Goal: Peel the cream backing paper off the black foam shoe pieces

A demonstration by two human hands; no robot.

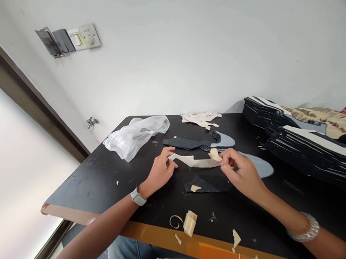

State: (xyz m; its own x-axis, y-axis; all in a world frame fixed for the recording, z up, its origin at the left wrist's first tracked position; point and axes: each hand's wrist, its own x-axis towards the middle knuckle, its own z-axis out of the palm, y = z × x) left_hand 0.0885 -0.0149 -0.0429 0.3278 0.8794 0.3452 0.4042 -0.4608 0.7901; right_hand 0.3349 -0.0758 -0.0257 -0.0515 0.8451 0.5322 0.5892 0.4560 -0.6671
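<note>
My left hand [161, 166], with a pale watch on its wrist, is curled at the left end of a long, narrow cream strip [192, 161]. Its fingertips meet that end. The strip's other end passes behind my right hand [238, 167], which pinches a small crumpled scrap of cream paper [214, 154]. Just below the strip lies a dark fabric piece [209, 184] with a scrap of paper on it. Behind it are stacked dark and grey shoe-upper pieces [186, 143]. A grey curved piece [262, 165] is partly covered by my right hand.
A white plastic bag [137, 136] lies at the left, and a heap of cream strips [200, 118] at the back. Tall stacks of dark pieces [306, 154] fill the right. Folded paper [190, 223] and torn bits [235, 239] lie near the taped front edge [224, 254].
</note>
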